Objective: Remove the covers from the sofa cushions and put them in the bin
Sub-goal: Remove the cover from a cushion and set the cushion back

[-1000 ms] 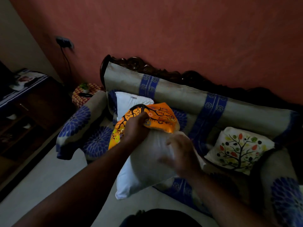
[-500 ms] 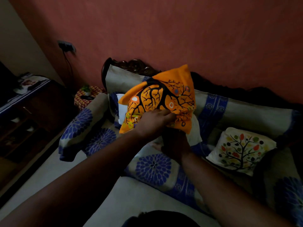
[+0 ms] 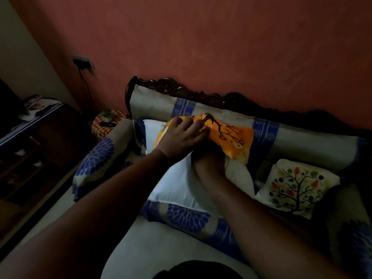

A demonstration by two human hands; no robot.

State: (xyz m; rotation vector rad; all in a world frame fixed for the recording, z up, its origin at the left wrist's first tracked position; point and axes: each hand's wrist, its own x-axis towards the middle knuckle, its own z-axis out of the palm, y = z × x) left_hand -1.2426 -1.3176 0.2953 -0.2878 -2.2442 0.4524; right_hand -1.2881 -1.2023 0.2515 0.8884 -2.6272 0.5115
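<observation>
An orange cushion cover [image 3: 231, 135] with a black tree print lies bunched against the sofa's backrest [image 3: 302, 141]. My left hand [image 3: 181, 137] grips its left end, fingers curled over the cloth. A white bare cushion [image 3: 175, 184] sticks out from under it onto the seat. My right hand [image 3: 209, 160] reaches in between the cover and this cushion; its fingers are hidden in shadow. A second bare white cushion [image 3: 152, 129] leans in the sofa's left corner. A cream cushion with a coloured tree print [image 3: 296, 186] sits on the right, still in its cover. No bin is in view.
The sofa's left armrest [image 3: 98, 158] has blue flower print. Beyond it stands a small table with a patterned cloth and a plant [image 3: 108, 121]. A dark wooden cabinet [image 3: 40, 141] lines the left wall. A cable hangs from a wall socket [image 3: 82, 63].
The orange cover, held up high half a second ago, has come down against the backrest. More of the white cushion shows below it. My left hand still holds the cover.
</observation>
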